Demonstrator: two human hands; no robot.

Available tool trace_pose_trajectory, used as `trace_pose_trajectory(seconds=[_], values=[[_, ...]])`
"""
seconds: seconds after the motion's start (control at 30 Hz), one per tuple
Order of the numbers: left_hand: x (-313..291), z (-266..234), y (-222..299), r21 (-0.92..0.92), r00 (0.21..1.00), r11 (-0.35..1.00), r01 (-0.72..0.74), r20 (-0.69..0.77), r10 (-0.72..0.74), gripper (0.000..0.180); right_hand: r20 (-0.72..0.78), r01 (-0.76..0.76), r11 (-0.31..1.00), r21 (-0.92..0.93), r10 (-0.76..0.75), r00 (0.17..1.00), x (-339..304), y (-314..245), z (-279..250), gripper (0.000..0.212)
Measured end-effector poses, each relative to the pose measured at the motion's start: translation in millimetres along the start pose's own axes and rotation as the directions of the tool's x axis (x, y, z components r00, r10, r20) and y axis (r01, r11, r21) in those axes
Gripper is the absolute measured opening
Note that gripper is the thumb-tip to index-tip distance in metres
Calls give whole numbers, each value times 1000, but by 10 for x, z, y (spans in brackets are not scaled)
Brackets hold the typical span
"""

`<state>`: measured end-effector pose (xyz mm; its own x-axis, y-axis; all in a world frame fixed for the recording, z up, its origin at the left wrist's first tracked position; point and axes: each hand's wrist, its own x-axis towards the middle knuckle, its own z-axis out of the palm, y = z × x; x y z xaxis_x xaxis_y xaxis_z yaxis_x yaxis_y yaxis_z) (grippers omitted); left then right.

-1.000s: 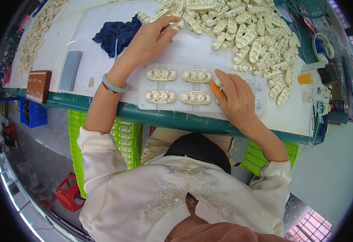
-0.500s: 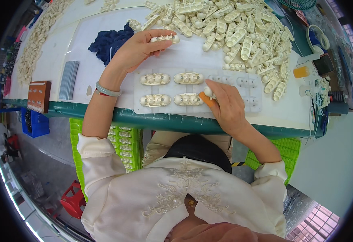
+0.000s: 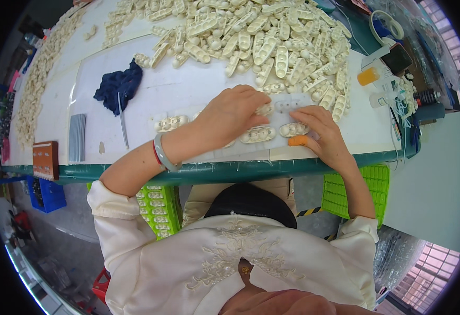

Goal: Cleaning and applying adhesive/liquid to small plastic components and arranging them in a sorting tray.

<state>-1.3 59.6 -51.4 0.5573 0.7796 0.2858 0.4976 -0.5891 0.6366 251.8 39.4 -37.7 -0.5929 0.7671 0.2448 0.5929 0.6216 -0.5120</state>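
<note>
A translucent white plate (image 3: 209, 155) with recesses lies at the table's front edge, holding cream oblong plastic parts. One such part (image 3: 172, 124) sits at its left, and another part (image 3: 257, 134) is in the front row. My left hand (image 3: 230, 115) reaches across the plate, fingers closed on a cream plastic part (image 3: 265, 109) in the back row; the hand covers some parts beneath it. My right hand (image 3: 324, 134), with an orange finger cover (image 3: 297, 140), curls its thumb and fingers around a front-row cream plastic part (image 3: 294, 129). A bare recess (image 3: 287, 106) shows behind it.
A large heap of cream parts (image 3: 272, 42) fills the far side. A dark blue cloth (image 3: 118, 86), a thin white stick (image 3: 122, 121), a grey ribbed block (image 3: 76, 137) and a brown block (image 3: 46, 160) lie left. Green trays (image 3: 356, 191) stand below the table.
My left hand has come from the far left down onto the plate with its part. My right hand has moved slightly right to a front-row part. The head view has shifted.
</note>
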Motion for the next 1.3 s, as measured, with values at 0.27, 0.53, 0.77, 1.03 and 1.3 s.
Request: trace_pose_trajectory(seconds=[0.27,0.53,0.77,1.03,1.3], values=[[-58,-136,167,233,995,970,73,50,-87,30,-164,143,923,-356,-212,963,437,330,-130,44],[-168,-456,38,157,991,979,133,-10,-133,33,-424,72,997,16,-59,904,597,553,-191,40],[85,-499,-72,77,992,993,90,-96,-83,45,-253,-85,695,714,369,894,456,459,-197,37],[1070,-26,-56,56,979,977,-205,1,205,48,-331,8,755,656,277,902,425,368,-204,31],[1797,85,-294,265,899,904,-334,-199,390,54,-29,-77,830,553,111,993,229,395,-64,27]])
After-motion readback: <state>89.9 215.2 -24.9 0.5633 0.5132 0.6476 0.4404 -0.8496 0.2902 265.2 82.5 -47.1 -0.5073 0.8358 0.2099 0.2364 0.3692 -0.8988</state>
